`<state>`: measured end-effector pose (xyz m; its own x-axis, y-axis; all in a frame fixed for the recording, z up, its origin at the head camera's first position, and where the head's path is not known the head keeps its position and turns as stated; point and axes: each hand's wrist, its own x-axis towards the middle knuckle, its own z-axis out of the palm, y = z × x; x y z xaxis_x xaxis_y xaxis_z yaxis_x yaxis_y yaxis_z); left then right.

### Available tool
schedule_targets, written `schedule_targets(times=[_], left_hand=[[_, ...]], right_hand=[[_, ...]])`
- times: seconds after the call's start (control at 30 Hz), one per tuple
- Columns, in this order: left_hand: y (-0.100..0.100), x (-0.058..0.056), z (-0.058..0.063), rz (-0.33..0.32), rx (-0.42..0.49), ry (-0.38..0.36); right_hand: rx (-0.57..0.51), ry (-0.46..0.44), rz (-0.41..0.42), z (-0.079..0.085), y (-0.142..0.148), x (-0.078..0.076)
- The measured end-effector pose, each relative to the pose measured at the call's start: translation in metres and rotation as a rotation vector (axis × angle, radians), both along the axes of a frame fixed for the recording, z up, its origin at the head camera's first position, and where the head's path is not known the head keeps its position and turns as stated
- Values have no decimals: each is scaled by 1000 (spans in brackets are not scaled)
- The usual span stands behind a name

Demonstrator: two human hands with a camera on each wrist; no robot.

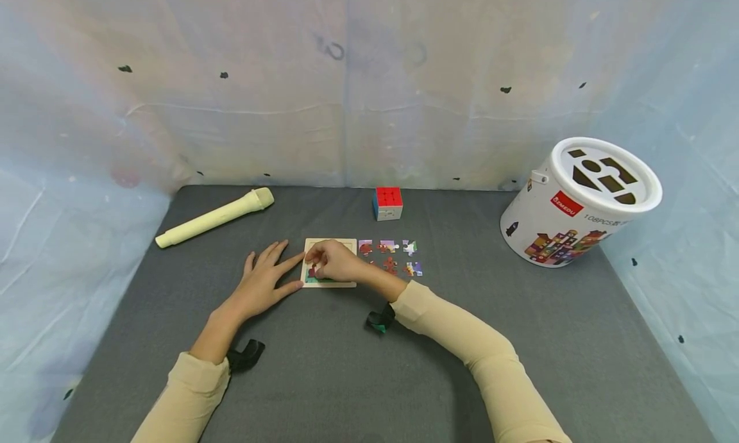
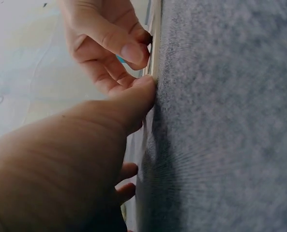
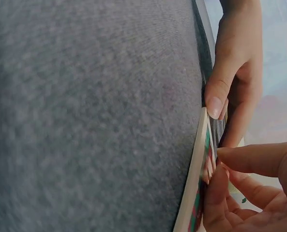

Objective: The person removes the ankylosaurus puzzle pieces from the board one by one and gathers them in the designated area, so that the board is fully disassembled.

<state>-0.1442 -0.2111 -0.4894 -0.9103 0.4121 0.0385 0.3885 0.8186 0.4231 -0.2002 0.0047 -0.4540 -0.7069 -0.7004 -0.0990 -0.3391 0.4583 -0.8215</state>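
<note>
On the grey table lies a small wooden puzzle board (image 1: 329, 284) with a pale raised border and a partly coloured picture inside. My left hand (image 1: 261, 283) is spread flat at its left side, thumb and index fingertips at the border. Over the board, my right hand (image 1: 335, 261) bends its fingers and pinches a small puzzle piece at the board's left part; the fingers mostly hide the piece. In the right wrist view the right hand's thumb and index finger (image 3: 252, 159) meet close above the coloured picture. Loose jigsaw pieces (image 1: 390, 265) lie in rows right of the board, some behind the right wrist.
A red-topped puzzle cube (image 1: 389, 204) stands behind the board. To the far left lies a pale yellow toy microphone (image 1: 215, 218). A large white bucket (image 1: 577, 202) with shape holes in its lid stands at the right. A plastic sheet wall (image 1: 398, 135) closes the back.
</note>
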Motion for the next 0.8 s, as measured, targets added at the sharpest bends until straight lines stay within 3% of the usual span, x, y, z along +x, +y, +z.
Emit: schedule_targets(times=[0.27, 0.8], left_hand=[[-1, -1, -1, -5, 9, -24], [-1, 2, 0, 13, 7, -37]], right_hand=[[30, 22, -101, -2, -4, 2], [103, 70, -120, -1, -9, 7]])
